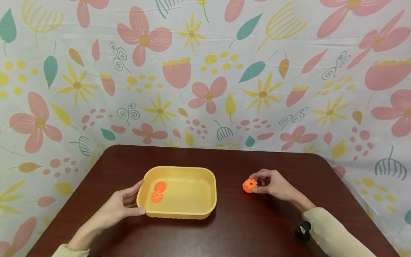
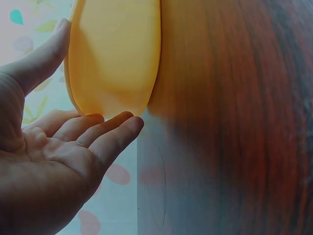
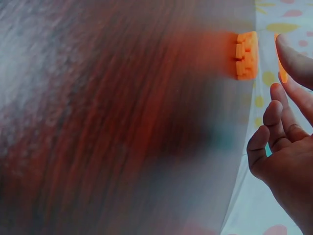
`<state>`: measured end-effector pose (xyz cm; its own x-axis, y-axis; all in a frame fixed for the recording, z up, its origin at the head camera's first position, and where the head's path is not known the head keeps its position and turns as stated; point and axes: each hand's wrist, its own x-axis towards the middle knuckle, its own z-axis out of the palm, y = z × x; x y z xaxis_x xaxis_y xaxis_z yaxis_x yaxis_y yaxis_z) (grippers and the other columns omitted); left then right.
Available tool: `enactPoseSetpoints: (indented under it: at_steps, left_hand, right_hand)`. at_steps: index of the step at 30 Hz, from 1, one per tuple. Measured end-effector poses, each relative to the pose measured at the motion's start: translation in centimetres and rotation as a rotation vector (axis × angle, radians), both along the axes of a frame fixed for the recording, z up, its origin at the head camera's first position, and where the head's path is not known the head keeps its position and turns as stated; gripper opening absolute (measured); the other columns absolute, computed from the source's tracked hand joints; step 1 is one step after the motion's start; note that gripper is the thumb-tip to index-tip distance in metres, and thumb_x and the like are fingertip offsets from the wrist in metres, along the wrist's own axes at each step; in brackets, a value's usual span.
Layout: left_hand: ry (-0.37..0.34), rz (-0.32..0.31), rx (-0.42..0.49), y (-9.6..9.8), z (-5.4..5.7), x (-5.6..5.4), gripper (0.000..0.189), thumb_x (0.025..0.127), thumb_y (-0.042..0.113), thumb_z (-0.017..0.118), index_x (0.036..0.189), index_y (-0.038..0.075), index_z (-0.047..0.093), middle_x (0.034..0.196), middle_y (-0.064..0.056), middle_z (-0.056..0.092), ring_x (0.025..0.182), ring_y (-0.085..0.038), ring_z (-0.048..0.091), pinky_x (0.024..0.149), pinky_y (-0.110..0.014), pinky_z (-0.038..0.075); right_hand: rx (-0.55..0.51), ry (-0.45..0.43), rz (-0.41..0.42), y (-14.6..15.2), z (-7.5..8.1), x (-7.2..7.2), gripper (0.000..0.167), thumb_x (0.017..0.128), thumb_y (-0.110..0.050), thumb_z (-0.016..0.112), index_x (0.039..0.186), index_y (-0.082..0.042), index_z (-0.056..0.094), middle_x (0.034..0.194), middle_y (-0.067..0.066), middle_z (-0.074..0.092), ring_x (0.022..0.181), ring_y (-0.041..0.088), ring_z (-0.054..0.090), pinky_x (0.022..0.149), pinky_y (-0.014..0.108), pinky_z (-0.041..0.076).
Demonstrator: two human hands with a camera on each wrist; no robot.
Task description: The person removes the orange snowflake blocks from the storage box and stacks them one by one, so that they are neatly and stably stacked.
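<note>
A yellow rectangular tray (image 1: 179,213) sits left of the table's middle. Two orange notched plastic discs, an upper disc (image 1: 160,186) and a lower disc (image 1: 157,196), lie flat near its left end. My left hand (image 1: 117,207) holds the tray's left end, thumb at the near corner and fingers along the side. With thumb and forefinger, my right hand (image 1: 273,184) pinches another orange notched disc (image 3: 280,58). That disc is apart from a small stack of orange discs (image 3: 247,56) on the table, which it largely covers in the head view.
The dark reddish-brown table (image 1: 231,228) has rounded far corners. A white cloth (image 1: 237,117) printed with flowers and leaves hangs behind and beside it. A dark object (image 1: 303,231) is at the right sleeve.
</note>
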<state>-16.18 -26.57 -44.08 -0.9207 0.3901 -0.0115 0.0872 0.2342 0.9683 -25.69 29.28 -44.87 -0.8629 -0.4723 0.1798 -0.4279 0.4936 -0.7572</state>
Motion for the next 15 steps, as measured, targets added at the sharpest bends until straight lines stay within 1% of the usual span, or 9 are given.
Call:
enactPoseSetpoints:
  at_steps: [5, 12, 15]
  left_hand:
    - [-0.003, 0.009, -0.004, 0.02, 0.23, 0.07, 0.095, 0.091, 0.006, 0.084, 0.165, -0.003, 0.025, 0.167, -0.026, 0.026, 0.146, -0.046, 0.037, 0.098, -0.028, 0.054]
    - [0.007, -0.013, 0.017, -0.06, 0.41, 0.08, 0.094, 0.092, 0.005, 0.082, 0.165, -0.004, 0.023, 0.167, -0.029, 0.023, 0.146, -0.05, 0.035, 0.098, -0.03, 0.055]
    - [0.002, -0.009, 0.019, -0.08, 0.37, 0.1, 0.095, 0.092, 0.005, 0.083, 0.165, -0.003, 0.023, 0.167, -0.028, 0.023, 0.146, -0.049, 0.035, 0.098, -0.03, 0.055]
  right_hand:
    - [0.013, 0.002, 0.008, 0.23, -0.27, -0.05, 0.039, 0.084, -0.013, 0.092, 0.12, -0.006, 0.078, 0.102, 0.008, 0.067, 0.075, 0.023, 0.053, 0.059, 0.028, 0.045]
    - [0.018, -0.01, 0.014, 0.07, -0.49, -0.07, 0.039, 0.085, -0.014, 0.091, 0.12, -0.006, 0.078, 0.104, 0.008, 0.068, 0.075, 0.023, 0.053, 0.062, 0.027, 0.046]
    - [0.023, -0.004, 0.021, -0.07, -0.63, -0.14, 0.039, 0.085, -0.014, 0.091, 0.12, -0.005, 0.078, 0.104, 0.008, 0.068, 0.074, 0.023, 0.052, 0.062, 0.027, 0.045]
